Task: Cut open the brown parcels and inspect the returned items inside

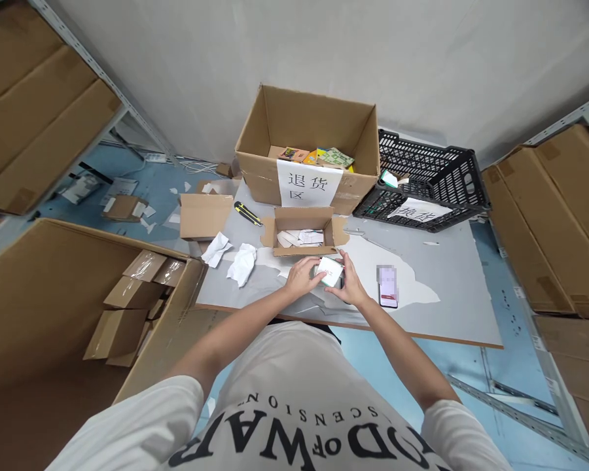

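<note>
Between my two hands, over the front of the table, is a small white box (330, 271) with green edges and a white label on top. My left hand (303, 276) grips it from the left, thumb across its face. On its right side my right hand (351, 281) holds it, fingers wrapped round the edge. Just beyond them stands an open small cardboard box (304, 251) with white paper slips inside. A phone (387, 286) with a lit screen lies to the right of my right hand. Crumpled white paper (242, 264) rests left of my left hand.
At the back stands a large cardboard box (255, 171) holding colourful packets, beside a black plastic crate (436, 173). A yellow-black box cutter (248, 214) lies on the grey table (451, 288). Left of the table, a big carton (186, 294) contains several small boxes. Shelves with cartons flank both sides.
</note>
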`<action>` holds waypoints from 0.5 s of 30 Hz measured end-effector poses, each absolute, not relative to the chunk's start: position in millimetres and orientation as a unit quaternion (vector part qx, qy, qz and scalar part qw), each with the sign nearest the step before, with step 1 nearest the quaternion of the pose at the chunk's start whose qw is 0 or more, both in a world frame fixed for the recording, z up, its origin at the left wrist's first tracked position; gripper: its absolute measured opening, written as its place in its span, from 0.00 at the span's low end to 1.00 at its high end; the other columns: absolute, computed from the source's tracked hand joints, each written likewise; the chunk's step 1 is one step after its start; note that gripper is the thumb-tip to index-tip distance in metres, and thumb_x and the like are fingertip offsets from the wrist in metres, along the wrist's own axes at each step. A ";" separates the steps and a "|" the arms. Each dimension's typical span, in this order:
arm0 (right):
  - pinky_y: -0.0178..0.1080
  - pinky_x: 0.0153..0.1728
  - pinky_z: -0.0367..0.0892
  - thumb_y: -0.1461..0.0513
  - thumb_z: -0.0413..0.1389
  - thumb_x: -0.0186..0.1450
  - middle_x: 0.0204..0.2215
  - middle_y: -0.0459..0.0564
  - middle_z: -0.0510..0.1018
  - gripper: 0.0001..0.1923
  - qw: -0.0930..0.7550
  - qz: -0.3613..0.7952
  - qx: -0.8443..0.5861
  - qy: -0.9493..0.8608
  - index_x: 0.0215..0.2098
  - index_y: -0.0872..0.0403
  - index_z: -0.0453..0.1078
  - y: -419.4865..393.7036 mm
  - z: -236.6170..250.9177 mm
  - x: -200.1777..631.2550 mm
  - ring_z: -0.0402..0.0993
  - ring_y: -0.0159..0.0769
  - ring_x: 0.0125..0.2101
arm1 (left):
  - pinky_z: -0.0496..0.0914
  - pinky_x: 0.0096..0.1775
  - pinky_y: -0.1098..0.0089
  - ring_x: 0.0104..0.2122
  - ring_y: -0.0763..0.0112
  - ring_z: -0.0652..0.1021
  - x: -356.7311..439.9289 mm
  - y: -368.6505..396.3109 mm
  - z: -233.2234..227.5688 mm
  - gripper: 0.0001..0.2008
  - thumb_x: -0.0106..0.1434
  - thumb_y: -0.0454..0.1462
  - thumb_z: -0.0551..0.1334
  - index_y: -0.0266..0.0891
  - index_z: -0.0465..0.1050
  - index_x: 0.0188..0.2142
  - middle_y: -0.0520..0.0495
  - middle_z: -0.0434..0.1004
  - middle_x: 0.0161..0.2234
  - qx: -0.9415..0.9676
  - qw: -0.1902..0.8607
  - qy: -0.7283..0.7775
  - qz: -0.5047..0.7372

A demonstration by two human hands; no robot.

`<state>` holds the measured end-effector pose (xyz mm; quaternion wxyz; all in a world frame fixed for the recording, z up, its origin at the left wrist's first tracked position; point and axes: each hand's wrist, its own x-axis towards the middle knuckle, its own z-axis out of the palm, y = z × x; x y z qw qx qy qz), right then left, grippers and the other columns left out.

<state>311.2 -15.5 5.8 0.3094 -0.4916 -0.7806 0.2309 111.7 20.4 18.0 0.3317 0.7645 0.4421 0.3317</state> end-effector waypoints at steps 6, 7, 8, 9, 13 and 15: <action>0.61 0.55 0.56 0.44 0.57 0.56 0.66 0.64 0.40 0.54 0.218 0.195 -0.472 -0.832 0.68 0.51 0.30 -6.5 17.6 314.7 0.44 0.57 0.63 | 0.68 0.50 0.57 0.50 0.59 0.72 116.9 17.8 9.7 0.23 0.59 0.41 0.61 0.39 0.61 0.53 0.39 0.66 0.51 0.716 0.372 0.461 0.370; 0.61 0.55 0.56 0.45 0.57 0.58 0.66 0.63 0.43 0.50 0.199 0.190 -0.461 -0.844 0.68 0.50 0.35 -3.8 19.3 315.6 0.45 0.56 0.63 | 0.69 0.49 0.57 0.50 0.59 0.72 117.7 17.0 8.2 0.24 0.59 0.41 0.61 0.39 0.59 0.53 0.38 0.64 0.53 0.703 0.387 0.461 0.380; 0.60 0.55 0.56 0.46 0.56 0.59 0.65 0.63 0.47 0.46 0.181 0.188 -0.449 -0.855 0.67 0.51 0.41 -1.2 20.7 316.4 0.46 0.56 0.63 | 0.70 0.49 0.58 0.50 0.60 0.72 118.0 16.2 6.7 0.24 0.60 0.41 0.61 0.39 0.58 0.54 0.37 0.63 0.53 0.690 0.402 0.459 0.389; 0.60 0.55 0.56 0.47 0.56 0.60 0.63 0.63 0.51 0.42 0.167 0.188 -0.438 -0.863 0.66 0.51 0.46 1.2 21.7 317.1 0.49 0.55 0.62 | 0.70 0.48 0.58 0.50 0.61 0.72 117.7 15.4 5.4 0.24 0.60 0.40 0.61 0.39 0.57 0.54 0.37 0.62 0.53 0.679 0.417 0.455 0.397; 0.57 0.54 0.59 0.49 0.55 0.62 0.60 0.64 0.58 0.33 0.150 0.198 -0.433 -0.867 0.61 0.53 0.56 6.5 22.7 317.9 0.55 0.53 0.59 | 0.70 0.49 0.59 0.52 0.62 0.71 109.9 10.6 0.7 0.20 0.62 0.40 0.59 0.39 0.60 0.52 0.38 0.65 0.52 0.667 0.448 0.438 0.402; 0.57 0.53 0.60 0.49 0.55 0.61 0.59 0.64 0.59 0.33 0.155 0.204 -0.438 -0.861 0.61 0.52 0.58 6.4 22.4 317.6 0.56 0.53 0.58 | 0.71 0.49 0.59 0.52 0.61 0.71 103.3 8.1 -1.4 0.19 0.61 0.40 0.60 0.40 0.63 0.51 0.39 0.65 0.52 0.677 0.440 0.441 0.393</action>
